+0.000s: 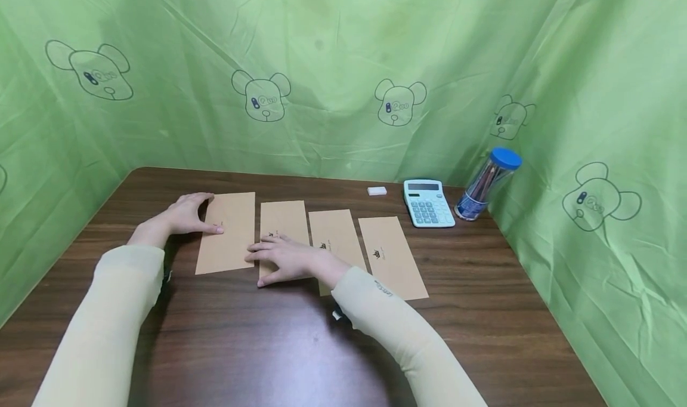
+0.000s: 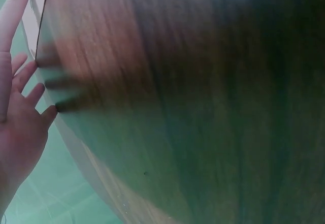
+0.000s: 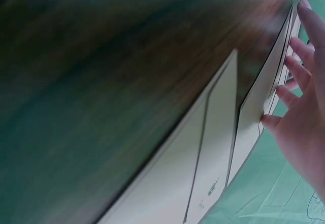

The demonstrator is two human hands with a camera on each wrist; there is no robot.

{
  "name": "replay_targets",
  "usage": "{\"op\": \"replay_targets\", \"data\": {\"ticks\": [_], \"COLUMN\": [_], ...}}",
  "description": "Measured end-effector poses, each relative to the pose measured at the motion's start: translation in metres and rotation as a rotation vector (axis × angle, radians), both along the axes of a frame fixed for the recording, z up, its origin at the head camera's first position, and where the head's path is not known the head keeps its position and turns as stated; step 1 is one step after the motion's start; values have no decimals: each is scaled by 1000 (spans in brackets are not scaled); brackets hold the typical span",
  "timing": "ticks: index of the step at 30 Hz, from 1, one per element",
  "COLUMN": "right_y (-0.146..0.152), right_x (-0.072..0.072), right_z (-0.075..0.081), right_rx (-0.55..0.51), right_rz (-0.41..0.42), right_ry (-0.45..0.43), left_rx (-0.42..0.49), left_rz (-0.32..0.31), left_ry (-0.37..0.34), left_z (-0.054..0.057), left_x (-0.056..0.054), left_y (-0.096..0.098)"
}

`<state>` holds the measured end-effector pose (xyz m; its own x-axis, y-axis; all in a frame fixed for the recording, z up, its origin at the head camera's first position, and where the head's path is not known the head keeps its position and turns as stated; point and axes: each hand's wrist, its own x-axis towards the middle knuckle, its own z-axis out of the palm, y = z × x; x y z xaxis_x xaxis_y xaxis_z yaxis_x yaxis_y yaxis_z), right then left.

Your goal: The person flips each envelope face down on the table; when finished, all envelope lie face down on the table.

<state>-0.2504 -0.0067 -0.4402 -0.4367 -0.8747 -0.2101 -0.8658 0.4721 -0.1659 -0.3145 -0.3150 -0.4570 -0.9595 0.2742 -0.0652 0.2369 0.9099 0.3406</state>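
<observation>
Several brown paper envelopes with small dark crown prints lie in a row across the wooden table. My left hand (image 1: 185, 215) is at the left edge of the leftmost envelope (image 1: 231, 249), its thumb lying over the paper. Spread out over the second envelope (image 1: 284, 217), my right hand (image 1: 290, 258) reaches its fingertips to the leftmost one's right edge. Its forearm covers part of the third envelope (image 1: 338, 231). Farthest right is another envelope (image 1: 397, 264). In the right wrist view the fingers (image 3: 299, 74) are spread over the envelopes.
A light blue calculator (image 1: 428, 204) lies at the back right, with a small white eraser (image 1: 377, 191) to its left. Right of it stands a clear tube (image 1: 485, 183) of pens with a blue lid. Green curtains (image 1: 333, 67) enclose the wooden table (image 1: 257, 347).
</observation>
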Motion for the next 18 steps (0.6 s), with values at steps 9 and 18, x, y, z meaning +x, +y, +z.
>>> {"op": "replay_targets", "data": {"ticks": [9,18], "right_y": [8,9], "right_x": [-4,-5], "right_z": [-4,-4], "right_rx": [-9,3], "right_rz": [36,55], "right_ry": [-31,-23], "left_rx": [62,104], "left_rz": [-11,-34], "left_ry": [-35,-36], "left_z": [0,0], "left_x": [-1,-2], "left_y": [-3,-2]}}
